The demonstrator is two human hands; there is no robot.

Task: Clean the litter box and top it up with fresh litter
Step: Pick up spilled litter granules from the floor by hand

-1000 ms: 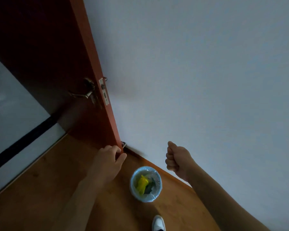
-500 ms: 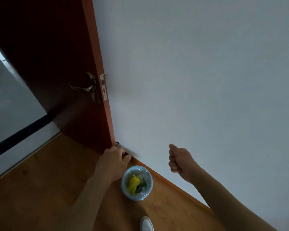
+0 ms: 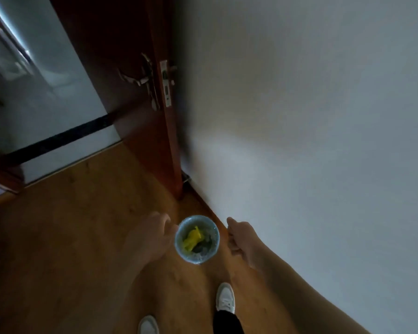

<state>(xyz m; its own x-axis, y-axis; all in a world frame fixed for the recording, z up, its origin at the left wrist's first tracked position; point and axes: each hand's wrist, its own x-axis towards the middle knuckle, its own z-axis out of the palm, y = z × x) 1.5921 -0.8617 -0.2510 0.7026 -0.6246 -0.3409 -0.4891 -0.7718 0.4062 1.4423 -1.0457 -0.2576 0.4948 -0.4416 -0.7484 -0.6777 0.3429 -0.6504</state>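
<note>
Your left hand (image 3: 152,233) and right hand (image 3: 239,236), both loosely curled and empty, flank the lined bin (image 3: 197,239) between them. No litter box shows. Grab carelessly and you could tip the bin.

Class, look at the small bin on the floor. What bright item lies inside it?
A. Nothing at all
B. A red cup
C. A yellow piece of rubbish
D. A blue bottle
C: a yellow piece of rubbish lies inside the bin, which stands on the floor between the two hands.
</note>
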